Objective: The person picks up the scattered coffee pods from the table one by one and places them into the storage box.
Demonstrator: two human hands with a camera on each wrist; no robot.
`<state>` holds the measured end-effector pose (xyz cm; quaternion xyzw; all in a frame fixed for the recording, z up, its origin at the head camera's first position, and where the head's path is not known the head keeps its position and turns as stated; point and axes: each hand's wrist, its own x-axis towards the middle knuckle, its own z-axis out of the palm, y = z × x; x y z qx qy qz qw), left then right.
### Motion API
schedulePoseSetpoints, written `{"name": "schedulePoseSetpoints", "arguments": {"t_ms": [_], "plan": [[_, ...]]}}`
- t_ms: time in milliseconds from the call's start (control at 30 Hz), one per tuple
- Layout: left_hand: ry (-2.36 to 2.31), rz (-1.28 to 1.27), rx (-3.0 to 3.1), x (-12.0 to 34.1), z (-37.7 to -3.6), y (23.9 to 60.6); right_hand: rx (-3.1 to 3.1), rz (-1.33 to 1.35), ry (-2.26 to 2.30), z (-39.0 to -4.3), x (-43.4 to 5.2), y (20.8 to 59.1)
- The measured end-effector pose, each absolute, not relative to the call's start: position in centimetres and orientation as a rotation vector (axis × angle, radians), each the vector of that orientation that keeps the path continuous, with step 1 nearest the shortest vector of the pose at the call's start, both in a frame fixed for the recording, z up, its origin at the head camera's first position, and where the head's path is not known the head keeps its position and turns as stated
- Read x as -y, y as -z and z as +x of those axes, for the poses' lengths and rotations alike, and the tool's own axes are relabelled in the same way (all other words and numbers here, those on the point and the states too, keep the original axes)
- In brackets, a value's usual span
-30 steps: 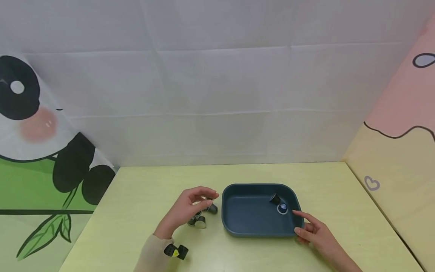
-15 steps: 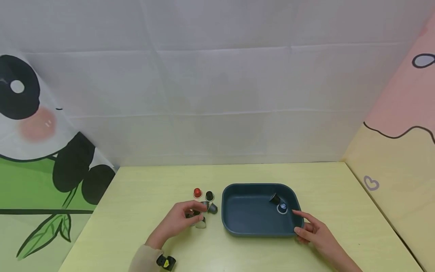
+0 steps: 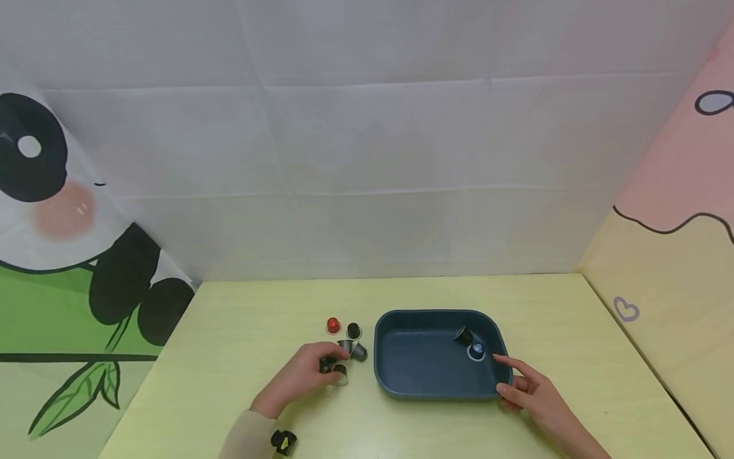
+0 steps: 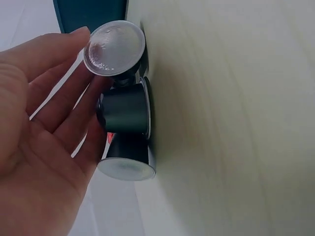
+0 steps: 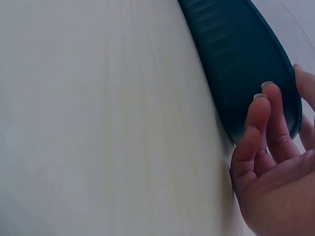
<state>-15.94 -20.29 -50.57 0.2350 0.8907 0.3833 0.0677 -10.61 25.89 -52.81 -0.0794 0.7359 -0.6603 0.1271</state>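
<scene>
- Left hand: rests on the worktop just left of the tray, fingers loosely curved around a small cluster of capsules. In the left wrist view the fingertips touch the capsules from one side; a firm pinch cannot be told.
- Cluster of capsules: 3 show in the left wrist view, lying on their sides and touching one another. Dark, smooth, tapered bodies with flat silvery foil faces and thin rims.
- Red capsule and black capsule: stand side by side on the worktop, just behind the cluster and apart from the hand. 1 more dark capsule lies near the tray's left wall.
- Tray: dark blue-green, rectangular with rounded corners, matte, low walls. It holds 2 capsules, a black 1 on its side and a blue-topped 1, close together near the right end.
- Right hand: at the tray's near right corner, fingers relaxed and slightly spread, tips touching the outer rim, seemingly steadying it.
- Worktop: pale yellow-green, smooth, faint grain.
</scene>
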Motion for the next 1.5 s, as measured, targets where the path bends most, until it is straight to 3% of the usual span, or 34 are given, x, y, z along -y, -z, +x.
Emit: {"name": "schedulePoseSetpoints", "arguments": {"t_ms": [733,1500], "plan": [[-1.039,0.694,-2.696,19.7,-16.0,50.6,-2.101,-0.311,1.992,-10.7,-25.9,52.9],[-1.472,0.820,-2.514,17.9,-15.8,48.0,-2.128,-0.246,1.930,-10.6,-26.0,52.8]]}}
